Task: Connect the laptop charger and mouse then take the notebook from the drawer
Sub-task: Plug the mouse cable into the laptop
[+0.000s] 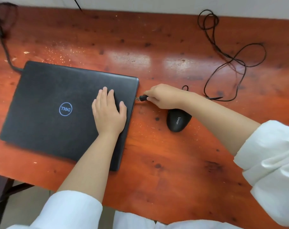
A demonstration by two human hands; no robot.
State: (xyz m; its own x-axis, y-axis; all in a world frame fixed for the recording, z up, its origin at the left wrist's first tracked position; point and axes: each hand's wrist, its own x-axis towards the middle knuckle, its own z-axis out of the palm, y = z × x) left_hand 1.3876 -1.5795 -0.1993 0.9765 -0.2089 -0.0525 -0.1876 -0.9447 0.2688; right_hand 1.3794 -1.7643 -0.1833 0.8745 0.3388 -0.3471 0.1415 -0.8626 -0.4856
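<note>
Closed black Dell laptop [67,111] lies flat on the red-brown wooden counter [157,162], lid down. Left hand [108,113] rests open on the lid near its right edge, palm flat, fingers spread — apparently bracing the machine against a sideways push.

Right hand [163,96] pinches the mouse's USB plug [143,98] by its black moulded body; the metal tip is at the laptop's right edge, whether seated in a port cannot be told. The black wired mouse [178,120] sits just beside the right wrist, its thin cable [231,58] looping loosely toward the back of the counter.

A thicker charger cable [7,52] reaches the laptop's far left corner — looks plugged in, though the joint itself is not clear.

Handling: plug is small, rigid and light; hold the moulded body, not the cord. The cord is limp and may snag. The laptop is heavier and could slide on the glossy top.

No drawer or notebook in view; no containers on the counter.
</note>
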